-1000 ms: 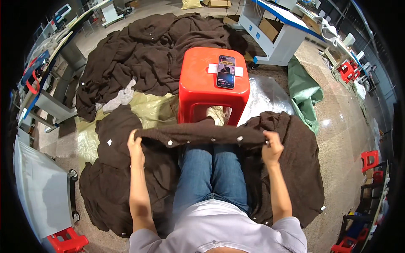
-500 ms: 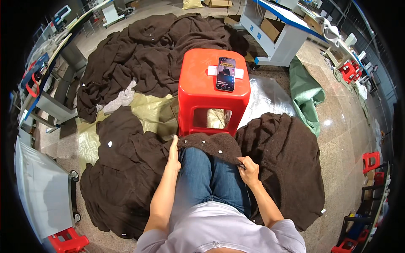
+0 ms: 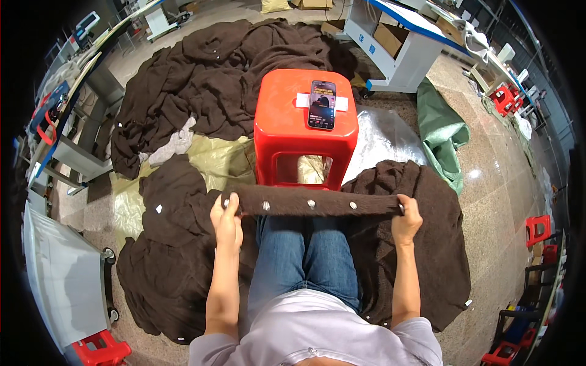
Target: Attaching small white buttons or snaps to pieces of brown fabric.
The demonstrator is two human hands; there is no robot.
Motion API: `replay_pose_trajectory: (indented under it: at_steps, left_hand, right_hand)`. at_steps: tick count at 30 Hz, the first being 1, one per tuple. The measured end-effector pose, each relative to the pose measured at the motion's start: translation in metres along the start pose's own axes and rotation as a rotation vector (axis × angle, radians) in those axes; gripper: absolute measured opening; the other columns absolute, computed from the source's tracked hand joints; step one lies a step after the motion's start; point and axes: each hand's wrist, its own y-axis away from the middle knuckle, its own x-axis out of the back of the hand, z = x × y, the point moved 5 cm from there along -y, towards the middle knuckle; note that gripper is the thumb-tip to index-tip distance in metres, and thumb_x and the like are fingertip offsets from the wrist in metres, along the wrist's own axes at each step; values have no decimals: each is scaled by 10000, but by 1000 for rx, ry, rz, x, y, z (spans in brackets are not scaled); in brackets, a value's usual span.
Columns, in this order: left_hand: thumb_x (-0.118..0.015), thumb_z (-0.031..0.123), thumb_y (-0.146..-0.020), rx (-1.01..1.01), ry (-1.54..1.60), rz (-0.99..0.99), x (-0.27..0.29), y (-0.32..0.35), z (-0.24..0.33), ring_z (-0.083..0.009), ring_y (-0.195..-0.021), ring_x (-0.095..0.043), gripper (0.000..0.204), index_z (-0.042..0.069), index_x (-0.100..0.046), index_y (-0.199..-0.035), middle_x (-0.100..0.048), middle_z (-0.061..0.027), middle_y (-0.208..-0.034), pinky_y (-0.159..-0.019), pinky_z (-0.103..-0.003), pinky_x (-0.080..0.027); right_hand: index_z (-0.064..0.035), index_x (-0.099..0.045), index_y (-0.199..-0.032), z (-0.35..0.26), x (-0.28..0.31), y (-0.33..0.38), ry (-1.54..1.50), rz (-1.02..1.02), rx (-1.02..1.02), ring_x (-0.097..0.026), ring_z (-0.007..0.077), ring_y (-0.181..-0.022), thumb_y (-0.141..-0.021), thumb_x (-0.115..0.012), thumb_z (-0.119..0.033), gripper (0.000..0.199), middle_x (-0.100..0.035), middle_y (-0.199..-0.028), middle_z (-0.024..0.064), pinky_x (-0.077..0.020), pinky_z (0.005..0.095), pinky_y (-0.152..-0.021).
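My fingers [image 3: 232, 204] pinch both ends of a narrow, dark-brown, fuzzy fabric band [image 3: 290, 200], its long axis running crosswise from left hand [image 3: 226, 224] to right hand [image 3: 407, 224], neither nearer.

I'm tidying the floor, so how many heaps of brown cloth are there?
3: the far heap beyond the red stool, the left heap and the right heap beside the legs; more may be hidden.

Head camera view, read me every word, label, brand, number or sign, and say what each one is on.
White table base: blue characters, which I won't copy out.
Phone on the red stool: yellow and white screen text, too small to read reliably.
Held brown fabric: no text visible.
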Motion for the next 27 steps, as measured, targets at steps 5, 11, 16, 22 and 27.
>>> replay_pose_trajectory:
  at_steps: [5, 11, 16, 22, 27]
  left_hand:
    - [-675, 113, -903, 307, -114, 36, 38, 72, -47, -116, -744, -634, 242, 42, -593, -1119, -666, -25, -932, -604, -260, -513]
    - [-728, 119, -863, 395, -352, 68, 59, 97, -82, -82, -646, -573, 214, 55, -600, -1022, -638, -10, -807, -542, -218, -463]
    - [-724, -53, -794, 193, -513, 13, 75, 99, -79, -83, -788, -574, 618, 36, -418, -1322, -549, -27, -914, -641, -206, -488]
    - [-683, -110, -799, 199, -342, -53, 69, 98, -74, -78, -870, -554, 574, 39, -485, -1318, -551, -20, -1033, -775, -214, -469]
    - [-679, -62, -838, 176, -296, -56, 78, 104, -72, -62, -805, -558, 507, 33, -506, -1304, -603, -16, -1033, -728, -209, -465]
  right_hand:
    - [-57, -626, -940, 6, -1, 32, 77, -71, -36, -663, 320, -776, -684, -524, 180, 363, -639, -846, 123, -531, 363, -639]
    - [-64, -663, -1058, 49, -37, 164, 45, -562, -425, -647, 339, -841, -724, -613, 34, 352, -649, -879, 151, -509, 407, -765]
    - [-103, -657, -1090, -1, -30, 146, -37, -698, -523, -612, 289, -830, -752, -713, -109, 343, -584, -877, 102, -497, 390, -755]
    - [1, -648, -1090, -32, -16, 103, -264, -350, -519, -552, 162, -720, -864, -646, -79, 240, -646, -916, 85, -483, 296, -712]
    - [6, -674, -1040, -90, -43, 118, -636, -461, -677, -564, 76, -820, -919, -624, -69, 151, -670, -914, 24, -463, 234, -787]
